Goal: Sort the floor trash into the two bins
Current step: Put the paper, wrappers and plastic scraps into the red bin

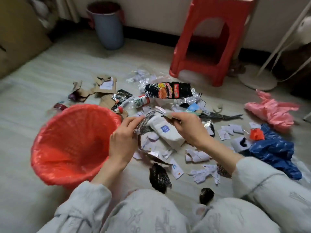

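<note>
Floor point(50, 68): pale, wood-grained, occupying most of the frame. Litter is spread over its centre and right.

Red stool point(210, 39): plastic, upright, upper right of the frame, against the wall.

Red-lined basket point(70, 145): lower left of centre, tilted with its mouth toward the camera. A red plastic liner covers the mesh wall. No contents can be made out inside.

Grey bin point(109, 26): upper centre-left, upright by the wall, with a red liner folded over its rim. It stands well apart from the litter.

Blue bag point(276, 150): crumpled, right edge of the frame. Pink bag point(272, 111): crumpled, just above the blue one.

Black snack wrapper point(170, 90): centre, upper part of the litter, printed in red and yellow. A plastic bottle point(136, 102) lies on its side just left of it.

Cardboard scraps point(102, 88): torn, left of the bottle, above the basket.

White packet point(166, 132): centre, lying between the two hands, on torn paper bits point(200, 156).

Left hand point(124, 138): centre, beside the basket rim, fingers pinching a silver patterned strip point(143, 123) that rises toward the upper right.

Right hand point(188, 126): centre right, fingers curled, pinching a small dark scrap point(170, 117). The scrap's material cannot be determined.
</note>
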The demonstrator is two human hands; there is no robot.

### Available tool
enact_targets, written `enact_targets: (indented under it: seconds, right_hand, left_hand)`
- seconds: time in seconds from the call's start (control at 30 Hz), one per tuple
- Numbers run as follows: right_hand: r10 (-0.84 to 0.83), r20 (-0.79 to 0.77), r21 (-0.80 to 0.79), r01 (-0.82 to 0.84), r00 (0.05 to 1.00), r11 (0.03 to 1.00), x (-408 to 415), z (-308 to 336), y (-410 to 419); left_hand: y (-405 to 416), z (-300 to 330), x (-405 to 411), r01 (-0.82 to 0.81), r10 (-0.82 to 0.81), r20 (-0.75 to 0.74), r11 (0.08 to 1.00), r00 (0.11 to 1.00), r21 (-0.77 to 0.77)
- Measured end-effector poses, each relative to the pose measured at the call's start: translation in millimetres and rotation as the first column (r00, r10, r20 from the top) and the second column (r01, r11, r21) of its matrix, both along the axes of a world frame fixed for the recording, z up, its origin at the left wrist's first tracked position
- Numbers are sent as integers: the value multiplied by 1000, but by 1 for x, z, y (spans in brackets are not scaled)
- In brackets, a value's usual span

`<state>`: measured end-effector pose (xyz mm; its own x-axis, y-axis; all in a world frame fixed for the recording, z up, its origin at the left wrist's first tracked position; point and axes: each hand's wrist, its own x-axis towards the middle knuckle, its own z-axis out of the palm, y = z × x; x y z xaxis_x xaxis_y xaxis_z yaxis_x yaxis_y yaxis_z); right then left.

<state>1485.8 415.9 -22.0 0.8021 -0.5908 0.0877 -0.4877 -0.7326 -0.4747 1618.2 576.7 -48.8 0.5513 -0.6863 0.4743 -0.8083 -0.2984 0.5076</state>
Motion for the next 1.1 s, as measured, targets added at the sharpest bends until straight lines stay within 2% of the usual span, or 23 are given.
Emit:
enact_targets:
  seconds: [0.07, 0.13, 0.23, 0.33, 0.43, 0.5, 0.57, 0.67, 0.73, 0.8, 0.87, 0.93, 1.1]
  right_hand:
    - [42, 75, 37, -45, 996, 998, 38, 27, 20]
    - [105, 68, 90, -111, 992, 990, 74, 41, 40]
    - [265, -67, 90, -259, 962, 962, 118, 38, 73]
    - [388, -171, 123, -371, 906, 920, 154, 24, 103]
    - [488, -335, 241, -427, 806, 871, 169, 12, 125]
    - [529, -370, 328, -425, 764, 844, 163, 15, 131]
    - [546, -341, 362, -429, 766, 828, 147, 21, 127]
    - [513, -355, 368, -387, 782, 845, 112, 36, 112]
    - [452, -381, 353, -324, 807, 877, 85, 45, 96]
    - [391, -402, 341, -261, 828, 903, 54, 50, 77]
    - [331, -452, 315, -199, 828, 928, 19, 48, 54]
    - [258, -515, 285, -121, 817, 951, -16, 38, 27]
    - [104, -569, 248, 50, 816, 967, -74, -13, -25]
  left_hand:
    - [26, 24, 21, -144, 147, 35, 987, 989, -77]
    - [51, 33, 44, -298, 301, 34, 952, 953, -66]
    - [89, 24, 71, -471, 483, -58, 870, 874, 148]
    - [117, 4, 88, -446, 533, -132, 800, 836, 401]
    - [133, -14, 107, -258, 478, -259, 769, 839, 585]
    - [136, -16, 114, -187, 458, -284, 743, 842, 643]
    - [132, -8, 111, -215, 434, -299, 804, 850, 555]
    - [113, 20, 85, -208, 289, -299, 939, 909, 274]
    - [95, 34, 63, -83, 129, -254, 980, 959, 183]
    - [73, 38, 41, 71, -30, -243, 984, 970, 163]
    - [48, 33, 21, 207, -150, -271, 958, 951, 196]
    - [21, 15, 2, 327, -238, -300, 897, 924, 296]
    - [-26, -60, -33, 534, -364, -393, 625, 844, 570]
